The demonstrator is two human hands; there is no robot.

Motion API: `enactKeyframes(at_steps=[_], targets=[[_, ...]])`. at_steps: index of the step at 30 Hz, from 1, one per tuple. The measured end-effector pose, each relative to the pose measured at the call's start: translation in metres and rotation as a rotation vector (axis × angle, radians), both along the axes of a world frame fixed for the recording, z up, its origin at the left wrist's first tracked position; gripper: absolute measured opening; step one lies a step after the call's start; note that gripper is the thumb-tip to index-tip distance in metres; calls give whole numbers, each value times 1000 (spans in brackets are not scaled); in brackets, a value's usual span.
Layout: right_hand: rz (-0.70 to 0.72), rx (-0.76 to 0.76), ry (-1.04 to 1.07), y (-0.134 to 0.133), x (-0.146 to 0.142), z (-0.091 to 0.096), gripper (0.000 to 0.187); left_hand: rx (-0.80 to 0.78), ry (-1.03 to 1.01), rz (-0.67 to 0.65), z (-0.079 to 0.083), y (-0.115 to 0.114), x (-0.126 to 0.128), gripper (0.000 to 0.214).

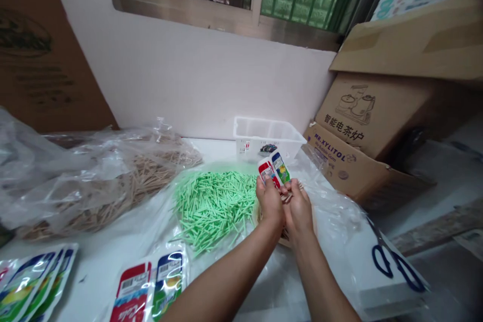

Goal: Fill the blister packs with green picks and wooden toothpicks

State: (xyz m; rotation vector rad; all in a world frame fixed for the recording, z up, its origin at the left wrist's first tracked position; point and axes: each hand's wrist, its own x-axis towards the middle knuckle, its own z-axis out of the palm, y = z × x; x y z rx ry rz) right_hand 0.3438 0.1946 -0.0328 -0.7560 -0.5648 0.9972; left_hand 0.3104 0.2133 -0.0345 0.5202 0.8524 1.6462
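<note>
My left hand (269, 201) is closed around two small printed packets (274, 169), one red and white, one blue and green, held upright side by side. My right hand (299, 207) presses against the left, its fingers pinched on a few thin pale sticks (290, 195) near the packets' lower ends. Both hands hover over a shallow bowl-like holder (286, 239), mostly hidden beneath them. A heap of green sticks (215, 204) lies on clear plastic just left of my hands.
A bag of tan sticks (113, 181) lies at the left. More printed packets (149, 287) lie near the front edge, others (33, 282) at the far left. A white plastic basket (267, 141) stands behind. Cardboard boxes (358, 151) are at the right, blue-handled scissors (396, 261) lie front right.
</note>
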Motion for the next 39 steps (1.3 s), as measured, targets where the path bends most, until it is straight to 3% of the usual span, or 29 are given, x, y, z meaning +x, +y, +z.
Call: enactKeyframes(at_steps=[4, 10, 13, 18, 23, 26, 29, 34, 39], targets=[[79, -92, 28, -21, -28, -4, 32, 8, -71, -14, -3, -9, -12, 19], [244, -71, -269, -47, -42, -20, 30, -7, 114, -62, -17, -26, -57, 24], [408, -126, -425, -53, -37, -24, 35, 21, 240, -108, -16, -38, -86, 23], [583, -175, -576, -64, -42, -18, 33, -12, 281, -281, -5, -62, -128, 29], [701, -218, -951, -85, -56, -3, 31, 63, 421, -394, -5, -76, -163, 30], [712, -137, -1213, -97, -56, 11, 27, 159, 511, -411, -8, -80, -183, 32], [668, -55, -1394, -100, -52, 26, 22, 145, 589, -320, -10, -85, -197, 33], [600, -61, -1499, -102, -57, 45, 22, 113, 665, -276, -4, -96, -206, 27], [552, -32, -1523, -108, -73, 41, 25, 157, 939, -133, 7, -108, -208, 19]])
